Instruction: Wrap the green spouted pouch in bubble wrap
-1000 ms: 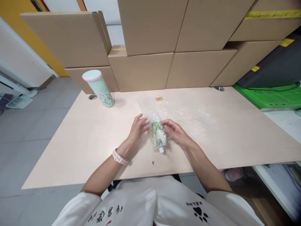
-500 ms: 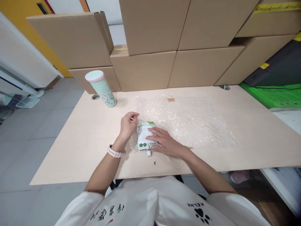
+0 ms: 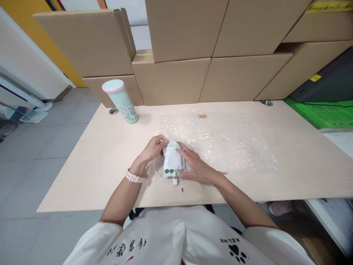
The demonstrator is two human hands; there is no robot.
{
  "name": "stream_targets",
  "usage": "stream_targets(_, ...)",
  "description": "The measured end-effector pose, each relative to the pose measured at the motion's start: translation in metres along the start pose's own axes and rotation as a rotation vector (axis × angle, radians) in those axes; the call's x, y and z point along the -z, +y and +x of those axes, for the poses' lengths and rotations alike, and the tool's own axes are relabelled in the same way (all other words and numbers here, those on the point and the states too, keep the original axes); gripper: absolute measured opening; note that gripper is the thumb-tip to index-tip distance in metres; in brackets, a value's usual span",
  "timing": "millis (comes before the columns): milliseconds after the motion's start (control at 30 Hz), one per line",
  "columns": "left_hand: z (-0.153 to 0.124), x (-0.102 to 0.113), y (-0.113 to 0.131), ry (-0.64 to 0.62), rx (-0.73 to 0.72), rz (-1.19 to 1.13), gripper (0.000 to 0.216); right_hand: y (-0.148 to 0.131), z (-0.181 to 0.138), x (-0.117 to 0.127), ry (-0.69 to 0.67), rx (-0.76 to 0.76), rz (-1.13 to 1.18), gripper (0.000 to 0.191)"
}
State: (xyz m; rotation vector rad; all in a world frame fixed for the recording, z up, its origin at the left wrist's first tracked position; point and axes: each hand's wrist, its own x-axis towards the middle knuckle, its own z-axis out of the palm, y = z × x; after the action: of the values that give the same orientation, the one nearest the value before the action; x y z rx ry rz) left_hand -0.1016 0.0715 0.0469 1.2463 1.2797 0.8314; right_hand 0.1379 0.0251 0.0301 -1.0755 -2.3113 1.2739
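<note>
"Where's the pouch (image 3: 172, 160)?"
"On the front left corner of the bubble wrap (image 3: 228, 140), which lies on the desk (image 3: 82, 165)."
"And behind?"
"Boxes (image 3: 171, 82) along the far edge, the tumbler (image 3: 122, 103) before them, left of the wrap."

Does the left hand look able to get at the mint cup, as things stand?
Probably yes: only tabletop shows between the left hand and the mint cup, which stands farther back, to the left. However, this hand is at the pouch, so it would likely have to leave that first.
</note>
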Motion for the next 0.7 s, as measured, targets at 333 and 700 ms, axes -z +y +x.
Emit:
stream_targets(333, 0.002, -0.023, -0.001, -0.044, -0.115, -0.721, 0.048, -0.004, 0.003, 0.006, -0.035, -0.175, 1.18, 0.07)
stream_targets(700, 0.003, -0.021, 0.0, 0.117, -0.033, -0.424, 0.045, -0.009, 0.007, 0.002, -0.023, -0.174, 1.134, 0.07)
